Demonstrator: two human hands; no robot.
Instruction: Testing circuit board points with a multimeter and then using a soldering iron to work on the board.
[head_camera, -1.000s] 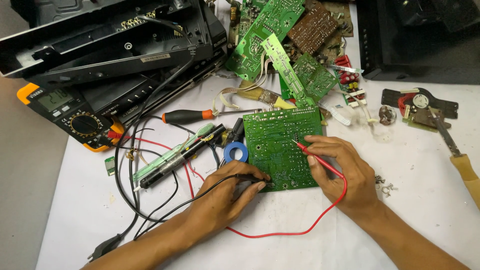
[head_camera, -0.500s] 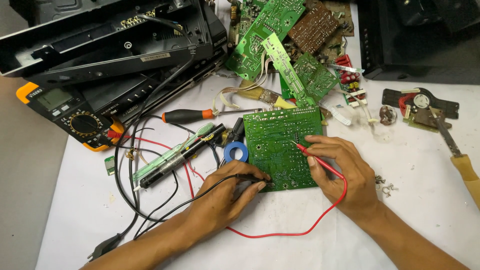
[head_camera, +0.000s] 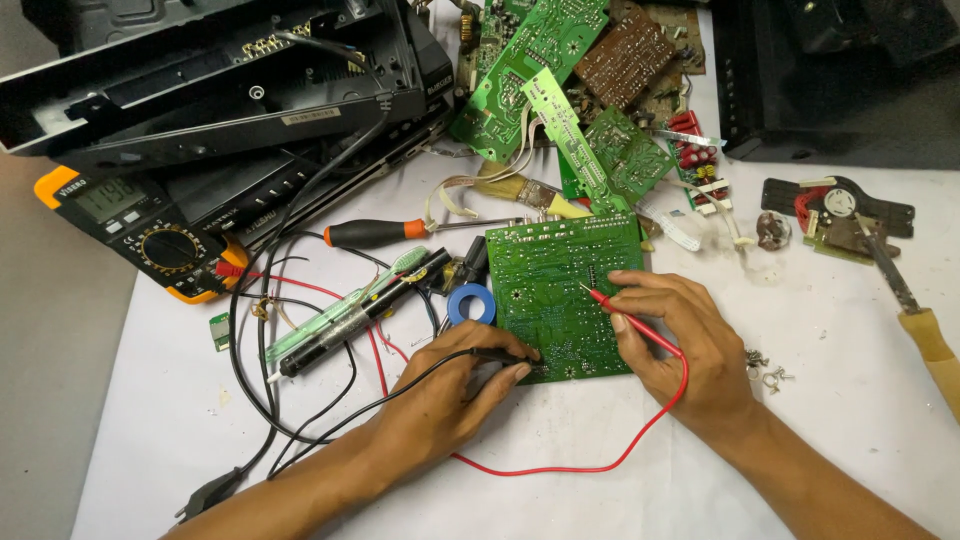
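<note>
1. Nothing has shifted since the earlier frames: both hands and both probes sit where they did a second ago, and the board has not slid.
2. My left hand (head_camera: 450, 390) is closed around the black test probe (head_camera: 505, 355), fingers curled and thumb pressed along its body; the tip meets the square green circuit board (head_camera: 560, 290) at its 7 o'clock corner.
3. My right hand (head_camera: 680, 340) pinches the slim red test probe (head_camera: 625, 315) between thumb and forefinger, the other fingers loosely folded; its tip rests near the board's centre, slightly toward 3 o'clock.
4. That board lies solder side up on the white table cover (head_camera: 560, 450), directly in front of me, with the blue tape roll (head_camera: 470, 303) touching its edge at 9 o'clock.
5. To probe well, I judge that each tip should sit squarely on one solder pad, held steeply enough not to bridge a neighbour.
6. Heels of both hands rest on the table; keeping them planted should steady the tips while I look away.
7. The yellow-cased black multimeter (head_camera: 140, 225) lies at 10 o'clock from the board; I should read its display with a glance only, without moving either wrist.
8. The red lead wire (head_camera: 600, 465) loops at 6 o'clock below the board; slack there is useful, since a taut lead could tug the tip off its pad.
9. An orange-handled screwdriver (head_camera: 385, 232) lies at 10 o'clock, apart from the work.
</note>
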